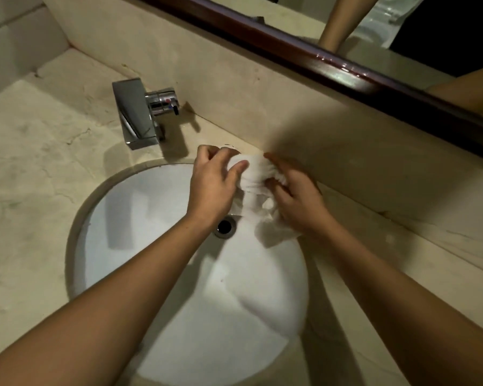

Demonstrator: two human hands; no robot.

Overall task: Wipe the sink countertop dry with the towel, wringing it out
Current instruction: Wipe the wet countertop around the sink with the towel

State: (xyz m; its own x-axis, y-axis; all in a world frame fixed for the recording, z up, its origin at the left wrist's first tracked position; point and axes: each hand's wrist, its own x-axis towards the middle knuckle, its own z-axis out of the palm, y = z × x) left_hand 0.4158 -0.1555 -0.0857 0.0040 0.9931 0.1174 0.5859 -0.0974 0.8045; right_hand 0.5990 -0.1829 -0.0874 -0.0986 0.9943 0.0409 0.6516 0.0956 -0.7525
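A white towel (255,176) is bunched up between both hands above the far rim of the round white sink (140,218). My left hand (212,188) grips its left side with fingers curled over the cloth. My right hand (296,199) clutches its right side, and a loose end of the towel hangs below it toward the basin. The beige marble countertop (31,168) surrounds the sink. The dark drain (225,226) sits just below my left wrist.
A square chrome faucet (140,112) with a side handle stands on the counter behind the sink, left of my hands. A marble backsplash (234,79) rises behind, topped by a dark wooden mirror frame (346,76). The tiled side wall (14,37) closes the left corner.
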